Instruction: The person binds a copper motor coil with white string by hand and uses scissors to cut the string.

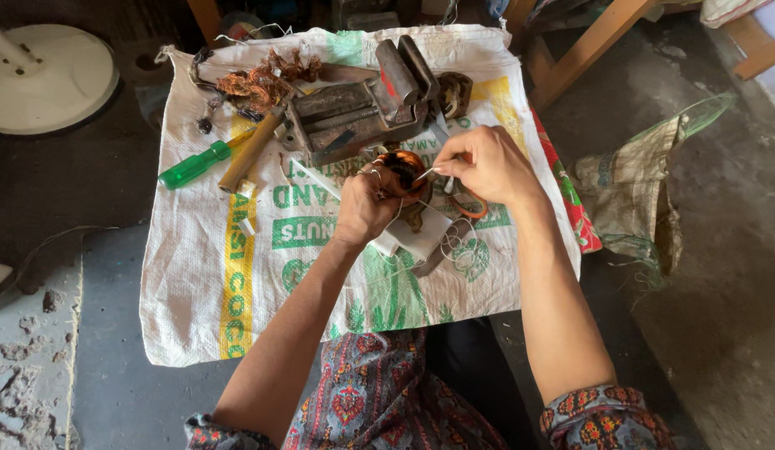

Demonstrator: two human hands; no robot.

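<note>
Patterned sleeves [604, 412] are lying nearest the camera. Over a white woven sack [204, 275], the left hand [364, 208] is closing tightly around a copper wire coil [401, 165], which is sitting at its fingertips. The right hand [487, 164], just beside the coil, is pinching a thin white strip [426, 173] that is touching the coil. A metal vise [362, 108] is lying behind.

Soft daylight, comes from upper right; floor [737, 317] there is brighter. White sack [196, 275] under the fingers is bright, no blown glare. Dim at top-left, dark floor beyond the fingertips. Weak shadows below the forearms. Sharp around both hands, slight wide-angle stretch at edges. No motion blur.
</note>
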